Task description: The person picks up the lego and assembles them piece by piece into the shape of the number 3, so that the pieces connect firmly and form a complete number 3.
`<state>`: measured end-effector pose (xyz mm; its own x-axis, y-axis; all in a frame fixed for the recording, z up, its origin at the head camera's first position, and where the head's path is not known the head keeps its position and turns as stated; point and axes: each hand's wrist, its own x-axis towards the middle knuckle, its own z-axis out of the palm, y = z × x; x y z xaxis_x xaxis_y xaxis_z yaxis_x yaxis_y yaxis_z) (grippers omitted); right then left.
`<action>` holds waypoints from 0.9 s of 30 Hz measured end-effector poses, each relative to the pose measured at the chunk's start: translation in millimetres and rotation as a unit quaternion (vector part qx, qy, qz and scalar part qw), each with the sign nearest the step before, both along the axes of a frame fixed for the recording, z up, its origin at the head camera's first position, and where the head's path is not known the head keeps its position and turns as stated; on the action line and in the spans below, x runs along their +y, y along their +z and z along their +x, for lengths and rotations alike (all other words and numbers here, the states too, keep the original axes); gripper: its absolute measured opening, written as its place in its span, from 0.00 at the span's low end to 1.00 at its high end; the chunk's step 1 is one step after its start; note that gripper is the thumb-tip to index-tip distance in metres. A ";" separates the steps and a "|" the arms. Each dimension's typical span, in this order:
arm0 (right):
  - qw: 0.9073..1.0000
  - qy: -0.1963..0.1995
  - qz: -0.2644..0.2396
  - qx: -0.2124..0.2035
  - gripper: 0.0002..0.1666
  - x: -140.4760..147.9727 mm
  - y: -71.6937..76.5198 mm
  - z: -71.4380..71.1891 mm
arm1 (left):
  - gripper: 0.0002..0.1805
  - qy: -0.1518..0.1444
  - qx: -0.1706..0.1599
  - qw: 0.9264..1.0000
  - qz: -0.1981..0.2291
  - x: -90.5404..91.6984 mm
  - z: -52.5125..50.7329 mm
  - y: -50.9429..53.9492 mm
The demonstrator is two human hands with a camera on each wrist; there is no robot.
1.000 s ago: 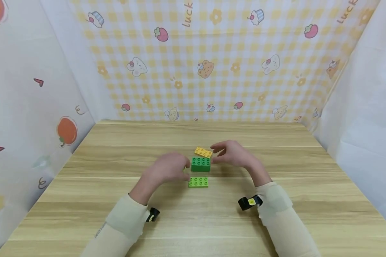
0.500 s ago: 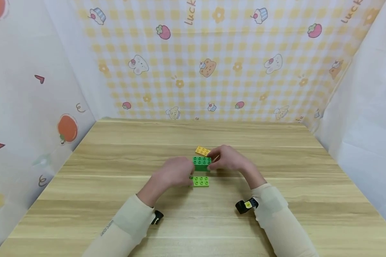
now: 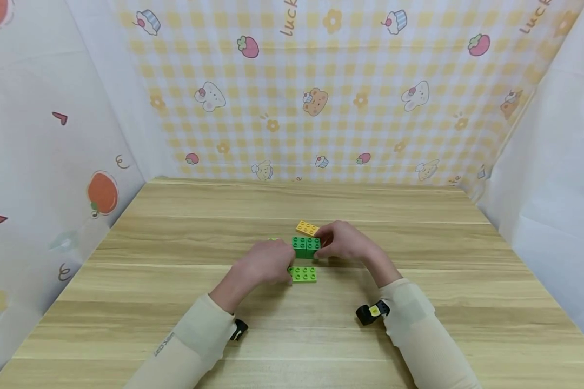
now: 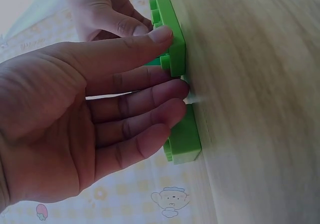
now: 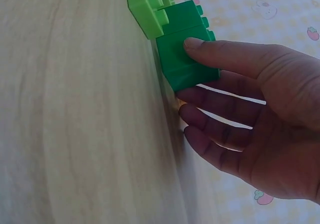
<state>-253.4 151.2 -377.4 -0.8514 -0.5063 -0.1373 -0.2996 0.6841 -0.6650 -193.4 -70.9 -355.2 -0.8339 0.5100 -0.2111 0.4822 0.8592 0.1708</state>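
Observation:
Two dark green toy building bricks [image 3: 306,247] stand side by side at mid-table. My right hand [image 3: 344,239] pinches the right one, its thumb on the near face in the right wrist view and the other fingers behind. At the left end of this pair is my left hand [image 3: 266,263]. Its thumb lies at the left end of a flat lime green brick [image 3: 304,275], and its other fingers are extended in the left wrist view. Whether they touch the dark green pair is hidden. Another lime brick [image 4: 185,139] shows past those fingers.
A yellow flat brick [image 3: 307,228] lies just behind the dark green pair, partly covered by my right hand. All of this rests on a wooden table [image 3: 418,227]. A checked cloth [image 3: 292,129] hangs at the back, with pale cloths on both sides.
Both hands have come inward toward the dark green bricks. My right hand has taken hold of the right-hand one. Over the last half second little has moved.

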 end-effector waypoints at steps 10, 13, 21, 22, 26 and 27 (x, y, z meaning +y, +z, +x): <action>1.000 -0.011 -0.016 -0.013 0.22 1.2 -6.0 -0.8 | 0.19 -0.003 0.013 1.000 -0.009 0.8 -1.2 -2.5; 1.000 -0.014 -0.017 -0.018 0.21 2.0 -7.6 -1.1 | 0.19 -0.003 0.016 1.000 -0.010 1.0 -1.2 -3.0; 0.999 -0.020 -0.028 -0.023 0.20 3.7 -13.4 -2.3 | 0.19 -0.004 0.018 1.000 -0.011 1.2 0.2 -2.4; 0.999 -0.020 -0.031 -0.024 0.20 4.0 -13.8 -2.4 | 0.19 -0.004 0.018 1.000 -0.013 1.2 0.3 -2.3; 0.999 -0.016 -0.037 -0.021 0.19 6.2 -14.5 -3.0 | 0.19 -0.005 0.020 1.000 -0.015 1.1 -0.2 -3.3; 0.999 -0.016 -0.039 -0.021 0.19 6.9 -14.6 -3.4 | 0.20 -0.005 0.021 1.000 -0.015 1.1 -0.3 -3.4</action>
<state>-256.8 158.1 -392.1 -0.8617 -0.4894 -0.1343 -0.2494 0.6389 -0.7278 -193.7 -69.8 -358.6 -0.8368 0.5130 -0.1912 0.4977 0.8583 0.1249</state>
